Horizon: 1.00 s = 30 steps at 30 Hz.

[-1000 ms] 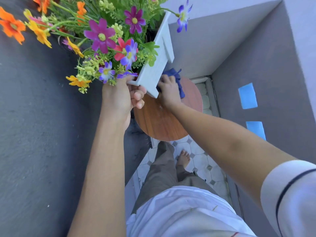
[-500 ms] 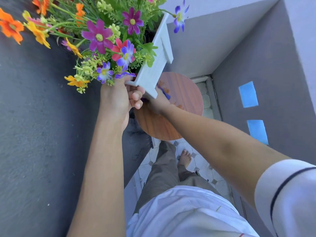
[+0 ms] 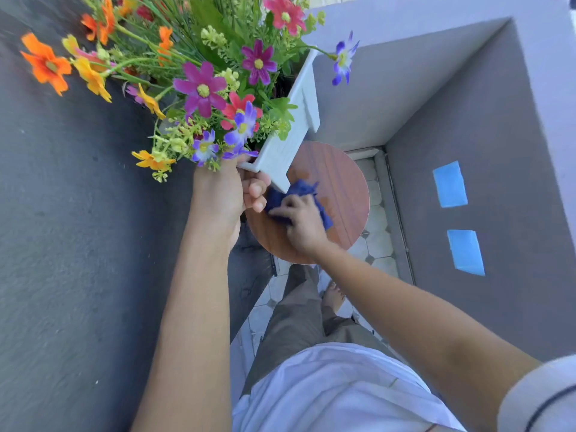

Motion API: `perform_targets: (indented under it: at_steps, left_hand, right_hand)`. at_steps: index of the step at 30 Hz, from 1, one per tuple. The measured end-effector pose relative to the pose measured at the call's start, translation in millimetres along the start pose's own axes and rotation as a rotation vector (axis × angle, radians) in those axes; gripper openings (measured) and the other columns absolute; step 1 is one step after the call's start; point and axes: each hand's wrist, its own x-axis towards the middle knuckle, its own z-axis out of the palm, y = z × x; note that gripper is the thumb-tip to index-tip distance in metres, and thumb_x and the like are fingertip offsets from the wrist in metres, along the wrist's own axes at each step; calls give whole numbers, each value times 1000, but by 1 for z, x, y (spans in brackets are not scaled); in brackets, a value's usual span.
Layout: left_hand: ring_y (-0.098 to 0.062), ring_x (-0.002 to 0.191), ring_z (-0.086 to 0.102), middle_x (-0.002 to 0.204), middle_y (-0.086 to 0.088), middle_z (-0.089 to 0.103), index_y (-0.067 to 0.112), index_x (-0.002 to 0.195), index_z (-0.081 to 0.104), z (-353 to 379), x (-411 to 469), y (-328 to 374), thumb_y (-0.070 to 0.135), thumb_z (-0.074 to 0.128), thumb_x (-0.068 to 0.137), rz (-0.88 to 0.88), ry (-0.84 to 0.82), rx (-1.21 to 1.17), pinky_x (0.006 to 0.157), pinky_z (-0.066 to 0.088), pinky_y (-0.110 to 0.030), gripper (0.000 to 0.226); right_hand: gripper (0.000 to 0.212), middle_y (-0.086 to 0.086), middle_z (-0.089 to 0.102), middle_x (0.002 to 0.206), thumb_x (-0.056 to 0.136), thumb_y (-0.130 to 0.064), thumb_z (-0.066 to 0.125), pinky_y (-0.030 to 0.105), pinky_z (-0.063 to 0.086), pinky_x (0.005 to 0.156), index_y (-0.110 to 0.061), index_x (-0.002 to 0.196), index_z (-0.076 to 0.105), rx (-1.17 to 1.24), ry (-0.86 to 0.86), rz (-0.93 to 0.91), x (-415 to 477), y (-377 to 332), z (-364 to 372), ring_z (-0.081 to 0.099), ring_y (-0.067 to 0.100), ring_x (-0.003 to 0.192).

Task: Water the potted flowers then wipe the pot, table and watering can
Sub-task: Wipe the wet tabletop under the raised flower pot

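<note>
A white rectangular flower pot [image 3: 285, 145] full of orange, purple, red and yellow flowers [image 3: 202, 88] is lifted and tilted above a small round wooden table [image 3: 343, 182]. My left hand [image 3: 227, 194] grips the pot's near lower corner. My right hand [image 3: 300, 222] presses a dark blue cloth [image 3: 296, 194] onto the tabletop just below the pot's corner. Damp patches show on the wood near the cloth. No watering can is in view.
Grey walls close in on the left [image 3: 78, 244] and right [image 3: 483, 135], forming a narrow corner. Two blue patches [image 3: 450, 188] mark the right wall. Below lie a white tiled floor [image 3: 377, 241], my trouser leg and a bare foot [image 3: 333, 296].
My right hand with the cloth slid from the table's far side to under the pot's corner, then out onto the near middle. The pot stayed lifted in my left hand.
</note>
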Motion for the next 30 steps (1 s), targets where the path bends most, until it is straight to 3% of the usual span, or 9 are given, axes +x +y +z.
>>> perform_targets:
  at_steps: [2,4,9,11,16,19,24,28,30]
  left_hand:
    - [-10,31,39,55,-14,53,9,70,46,2,-1,-1,2,32,97,-6,-5,-11,34,30,-17,31]
    - [-9,31,39,54,-13,53,9,69,45,4,-3,-2,2,33,98,-14,-11,-24,33,30,-17,32]
    - [-10,31,39,60,-16,51,8,71,47,3,-4,-7,2,34,97,-40,-14,-31,34,30,-17,30]
    - [-10,31,40,58,-16,52,7,72,48,3,-4,-8,2,35,98,-50,-20,-32,34,31,-17,29]
    - [-6,37,49,57,0,52,13,69,48,3,13,-22,11,40,101,-87,58,165,42,40,-22,33]
    - [-10,43,50,60,-2,53,13,72,48,9,10,-24,9,38,100,-72,24,166,40,39,-21,30]
    - [-7,30,39,54,-10,56,8,68,46,20,-5,-26,4,29,99,-90,-91,18,33,26,-14,36]
    - [-5,30,42,56,-7,56,9,72,47,21,-9,-44,5,27,101,-153,-39,32,34,29,-16,35]
    - [-6,31,38,61,-11,53,9,79,46,24,-13,-57,4,26,99,-145,-19,22,34,23,-17,29]
  right_hand:
    - [40,-3,61,103,80,-6,64,41,44,74,-31,108,77,-22,-124,-163,-30,-10,17,44,26,88]
    - [47,0,60,109,77,-1,65,43,45,72,-29,114,75,-34,-190,-196,-52,-12,29,44,27,89]
    - [42,1,60,109,81,-7,71,38,43,71,-30,116,73,-68,-139,-297,-41,5,18,48,28,90]
    - [43,1,61,105,81,-4,64,37,42,79,-30,114,74,-64,-7,-209,-19,22,-1,48,28,90]
    - [45,-1,61,107,83,-2,55,35,40,90,-27,113,75,-68,304,240,22,78,-57,47,30,97]
    - [39,-1,61,107,87,-4,58,37,42,89,-26,113,76,-80,345,290,13,82,-59,46,29,97]
    - [46,-1,62,108,79,1,61,40,45,81,-27,112,77,-85,194,140,-39,58,-27,46,28,93]
    - [46,-2,62,108,74,1,71,32,42,83,-28,109,77,-54,2,-67,-95,50,-16,45,23,93]
    - [47,-2,62,108,74,1,69,31,44,83,-28,109,77,-49,-29,-68,-117,57,-20,47,24,92]
